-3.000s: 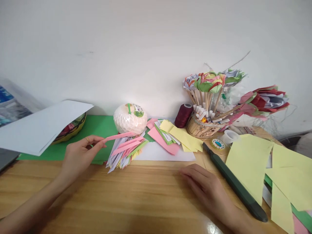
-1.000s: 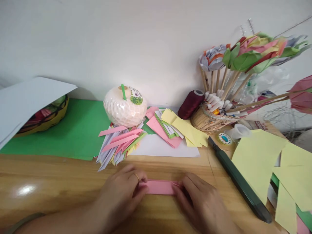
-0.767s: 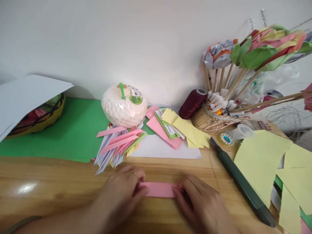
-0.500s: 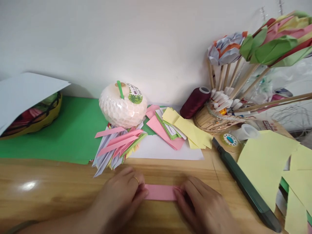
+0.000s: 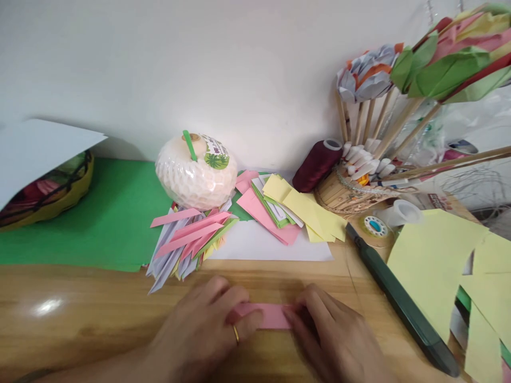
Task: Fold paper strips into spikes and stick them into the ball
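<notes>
A pink paper strip (image 5: 274,316) lies level along the wooden table, between my two hands. My left hand (image 5: 217,324), with a ring on it, grips the strip's left end, its thumb on top of the paper. My right hand (image 5: 329,330) pinches the right end between thumb and fingers. Both ends of the strip are hidden under the fingers. Just beyond my left hand, a loose pile of folded paper strips (image 5: 187,242) in white, pink, green and yellow leans by a wrapped coconut (image 5: 195,178).
Cut paper pieces (image 5: 279,205) lie on a white sheet (image 5: 255,244). On the right are a dark green utility knife (image 5: 403,300), yellow paper (image 5: 433,266), a maroon thread spool (image 5: 318,166) and a basket (image 5: 337,191) with paper flowers (image 5: 367,74). A green sheet (image 5: 115,213) spreads left.
My left hand has shifted right along the strip, and its thumb now lies over the paper, covering more of it. My right hand stays at the right end. The view has moved slightly.
</notes>
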The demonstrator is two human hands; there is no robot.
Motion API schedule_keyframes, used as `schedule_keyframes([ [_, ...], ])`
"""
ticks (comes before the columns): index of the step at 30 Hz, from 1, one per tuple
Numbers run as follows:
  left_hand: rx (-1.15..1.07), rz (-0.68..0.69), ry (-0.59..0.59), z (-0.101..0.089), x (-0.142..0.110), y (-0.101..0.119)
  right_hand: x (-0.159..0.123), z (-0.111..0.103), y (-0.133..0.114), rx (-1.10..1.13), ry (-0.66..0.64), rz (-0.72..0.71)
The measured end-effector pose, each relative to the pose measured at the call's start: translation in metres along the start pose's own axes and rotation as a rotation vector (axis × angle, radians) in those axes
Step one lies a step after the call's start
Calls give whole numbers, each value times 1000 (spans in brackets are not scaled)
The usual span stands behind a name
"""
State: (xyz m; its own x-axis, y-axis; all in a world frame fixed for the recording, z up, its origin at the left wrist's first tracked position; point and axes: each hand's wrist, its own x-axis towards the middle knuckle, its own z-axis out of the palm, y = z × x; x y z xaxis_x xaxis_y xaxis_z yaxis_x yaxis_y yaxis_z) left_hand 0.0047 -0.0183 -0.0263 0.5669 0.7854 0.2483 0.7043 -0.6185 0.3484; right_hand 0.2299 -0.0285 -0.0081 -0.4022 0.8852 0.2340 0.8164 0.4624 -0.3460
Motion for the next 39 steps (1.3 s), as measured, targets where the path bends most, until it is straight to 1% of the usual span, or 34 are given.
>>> schedule_keyframes([
  [2,14,86,29,-1,3,2,0,-1,2,26,0,-18],
  [4,50,92,42,-2,5,4,-2,-5,3,23,40,-71],
  [5,71,106,51,-2,6,4,-2,-7,3,3,66,-117],
  [7,113,178,73,-2,6,4,-3,-12,1,-60,94,-250],
  [9,138,248,100,-3,6,3,-3,-15,-5,-127,63,-411],
  [10,153,260,96,-3,6,3,-2,-15,-8,-162,24,-476],
  [11,166,263,100,-4,6,3,-2,-14,-10,-194,-11,-531],
  [13,191,275,120,-5,6,3,-2,-11,-13,-244,-76,-584],
  [14,202,288,142,-6,6,3,-2,-10,-14,-253,-104,-590],
  [16,223,310,137,-7,5,3,-4,-9,-13,-233,-162,-577],
  [20,259,322,76,-11,-4,0,-6,-19,-11,-149,-275,-523],
  [23,310,366,41,-21,-15,-7,-7,-28,-12,-116,-348,-484],
  [26,340,422,-22,-34,-26,-16,-8,-30,-9,-118,-403,-494],
  [28,341,427,-54,-41,-31,-21,-12,-29,-5,-121,-412,-491],
  [30,333,418,-75,-42,-34,-26,-19,-29,0,-111,-393,-462],
  [35,272,395,-127,-35,-35,-38,-36,-30,11,-138,-346,-383],
  [39,201,391,-152,-32,-36,-46,-38,-33,12,-226,-295,-395],
])
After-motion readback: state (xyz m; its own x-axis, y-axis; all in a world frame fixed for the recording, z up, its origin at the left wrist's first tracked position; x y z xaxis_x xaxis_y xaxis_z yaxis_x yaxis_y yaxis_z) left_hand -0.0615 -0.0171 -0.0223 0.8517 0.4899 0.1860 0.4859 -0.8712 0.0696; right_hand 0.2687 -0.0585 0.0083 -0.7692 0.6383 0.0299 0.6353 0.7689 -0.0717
